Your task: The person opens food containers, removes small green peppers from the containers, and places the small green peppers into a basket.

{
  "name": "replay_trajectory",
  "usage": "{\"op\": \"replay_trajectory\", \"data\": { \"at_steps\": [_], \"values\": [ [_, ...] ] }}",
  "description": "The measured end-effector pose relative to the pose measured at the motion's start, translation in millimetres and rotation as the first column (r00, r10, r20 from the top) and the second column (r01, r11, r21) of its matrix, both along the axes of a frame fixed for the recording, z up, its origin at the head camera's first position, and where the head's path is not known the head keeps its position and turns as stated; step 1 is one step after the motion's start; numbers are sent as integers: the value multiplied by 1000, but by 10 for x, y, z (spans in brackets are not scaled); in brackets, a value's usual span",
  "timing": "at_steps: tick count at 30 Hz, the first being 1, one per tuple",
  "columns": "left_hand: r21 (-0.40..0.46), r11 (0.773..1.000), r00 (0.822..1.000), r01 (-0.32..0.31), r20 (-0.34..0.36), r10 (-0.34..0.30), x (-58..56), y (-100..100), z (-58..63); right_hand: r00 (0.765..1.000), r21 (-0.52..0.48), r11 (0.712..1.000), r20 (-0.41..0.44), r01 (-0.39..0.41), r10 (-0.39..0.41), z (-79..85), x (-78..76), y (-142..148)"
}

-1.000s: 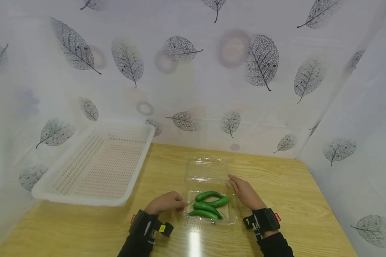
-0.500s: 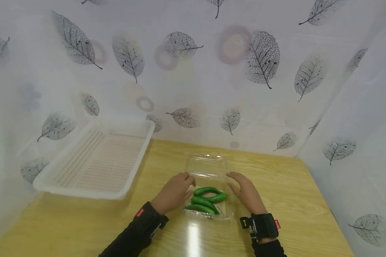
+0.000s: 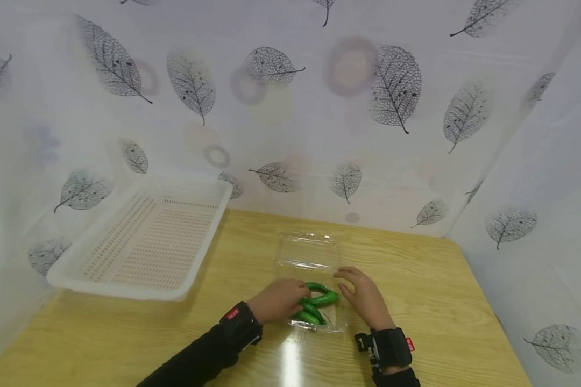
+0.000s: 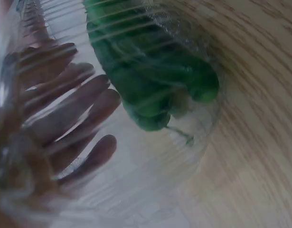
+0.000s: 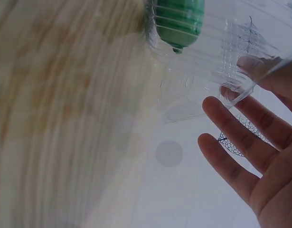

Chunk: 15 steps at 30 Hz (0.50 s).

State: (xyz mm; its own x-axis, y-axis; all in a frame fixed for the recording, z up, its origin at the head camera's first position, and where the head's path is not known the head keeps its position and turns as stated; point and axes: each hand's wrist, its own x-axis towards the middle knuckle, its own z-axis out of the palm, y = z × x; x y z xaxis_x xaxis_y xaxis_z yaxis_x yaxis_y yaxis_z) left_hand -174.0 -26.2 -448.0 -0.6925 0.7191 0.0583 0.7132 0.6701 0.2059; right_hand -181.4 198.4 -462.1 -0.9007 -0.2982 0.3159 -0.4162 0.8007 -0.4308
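Several long, smooth, curved green vegetables, pepper-like in shape, lie in a clear plastic clamshell box. Its hinged lid is laid back on the far side. My left hand reaches over the box's left side and covers the ends of the vegetables. Through the clear plastic, the left wrist view shows its fingers spread beside the green vegetables. At the box's right edge, my right hand has its fingers loosely extended; in the right wrist view its fingertips are right by the rim.
A white perforated basket stands at the left of the wooden table. Behind and to the right hang leaf-printed white sheets. Both wrists wear black camera straps.
My left hand first rose along the box's left side, then came over the vegetables. My right hand moved slightly toward me, staying by the right edge.
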Motion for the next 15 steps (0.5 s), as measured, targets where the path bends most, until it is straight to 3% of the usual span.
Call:
{"op": "replay_trajectory", "data": {
  "at_steps": [7, 15],
  "values": [
    [-19, 1000, 1000, -17, 27, 17, -23, 40, -137, 1000, -1, 1000, -29, -7, 7, -26, 20, -20],
    [-12, 1000, 1000, -7, 6, 7, -18, 38, -113, 998, -5, 1000, -64, -26, 25, -35, 25, -22]
  ]
}}
